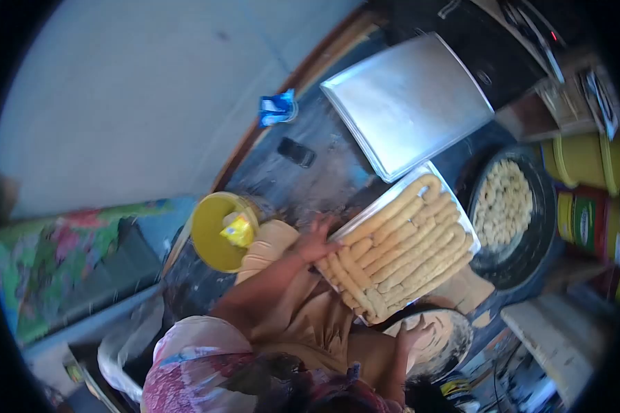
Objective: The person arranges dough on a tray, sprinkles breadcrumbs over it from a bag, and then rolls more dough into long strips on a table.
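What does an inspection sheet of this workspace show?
Surface: dark floor, whitish smears.
Job's things: tray of dough strips; black basin of dough pieces; round pan.
Clutter: phone-like object, blue packet, yellow bucket.
Grippers: bare hands; left hand at tray edge, right hand over pan, fingers spread.
Cables: possible thin one, lower right; unclear.
Surroundings: metal tray, floral cloth, yellow containers.

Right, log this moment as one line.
left hand at tray edge; right hand open over round pan; dough strips rowed on tray; dough pieces in dark tub
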A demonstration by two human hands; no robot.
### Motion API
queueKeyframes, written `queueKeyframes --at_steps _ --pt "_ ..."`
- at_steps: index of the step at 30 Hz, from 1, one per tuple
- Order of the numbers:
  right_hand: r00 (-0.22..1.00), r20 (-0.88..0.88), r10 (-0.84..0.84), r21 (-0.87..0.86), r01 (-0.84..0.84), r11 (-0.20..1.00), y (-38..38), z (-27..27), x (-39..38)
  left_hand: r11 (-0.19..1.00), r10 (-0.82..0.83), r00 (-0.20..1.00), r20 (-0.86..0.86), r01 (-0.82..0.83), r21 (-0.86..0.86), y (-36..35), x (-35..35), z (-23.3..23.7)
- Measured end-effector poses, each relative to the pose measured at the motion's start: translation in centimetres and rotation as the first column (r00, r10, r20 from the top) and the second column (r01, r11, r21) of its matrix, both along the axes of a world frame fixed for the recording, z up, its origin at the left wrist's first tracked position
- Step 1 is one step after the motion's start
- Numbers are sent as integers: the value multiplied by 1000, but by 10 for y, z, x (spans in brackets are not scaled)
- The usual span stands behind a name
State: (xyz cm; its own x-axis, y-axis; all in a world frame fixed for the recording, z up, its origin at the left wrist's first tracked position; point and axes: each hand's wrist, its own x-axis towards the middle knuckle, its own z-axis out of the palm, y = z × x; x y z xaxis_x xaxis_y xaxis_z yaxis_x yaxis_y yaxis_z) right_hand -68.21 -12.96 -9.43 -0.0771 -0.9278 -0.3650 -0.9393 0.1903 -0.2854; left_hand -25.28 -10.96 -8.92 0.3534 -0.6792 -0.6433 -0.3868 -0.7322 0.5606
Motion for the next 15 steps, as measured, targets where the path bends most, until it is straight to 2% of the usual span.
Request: queueKeyframes --at_steps 2,3,4,5,6,7,8,9,10,12,13,14,15 --pt "950 271 155 150 -200 968 -26 55 33 992 96 993 66 -90 -83 26 -17 16" --pt "894 395 210 213 -312 926 -41 101 54 983 145 985 91 -134 -123 37 -27 31" --pt "777 629 24 371 -327 869 -66 161 78 933 294 942 -162 -319 -166 41 -33 50" --pt "543 776 -322 509 -235 828 -94 230 113 850 399 823 -405 -498 -173 47 -38 72" --pt "220 745 -630 666 -194 720 -109 296 139 743 448 642 -622 -654 -139 55 -46 95" --pt "-253 722 -644 521 -415 746 -121 345 141 678 448 421 -789 -735 -7 63 -57 118" --pt "-648 456 -611 307 -530 791 -131 391 142 618 406 167 -899 -775 135 66 -68 142" --pt "-614 77 -785 -96 -788 608 -123 450 183 639 322 57 -945 -750 172 59 -77 180" --pt "-522 79 -849 -93 -852 515 -117 458 183 665 225 -51 -973 -721 192 46 -85 228" --pt "-331 89 -940 -83 -942 324 -107 420 173 714 46 -246 -968 -670 204 25 -111 306" --pt "-161 470 -868 239 -924 300 -92 409 181 682 146 -147 -978 -701 207 22 -118 356" --pt "202 651 -732 524 -816 242 -77 399 189 655 250 -47 -967 -728 204 19 -122 407" --pt "255 864 -434 427 -827 365 -77 336 156 629 353 45 -934 -751 202 24 -126 439"
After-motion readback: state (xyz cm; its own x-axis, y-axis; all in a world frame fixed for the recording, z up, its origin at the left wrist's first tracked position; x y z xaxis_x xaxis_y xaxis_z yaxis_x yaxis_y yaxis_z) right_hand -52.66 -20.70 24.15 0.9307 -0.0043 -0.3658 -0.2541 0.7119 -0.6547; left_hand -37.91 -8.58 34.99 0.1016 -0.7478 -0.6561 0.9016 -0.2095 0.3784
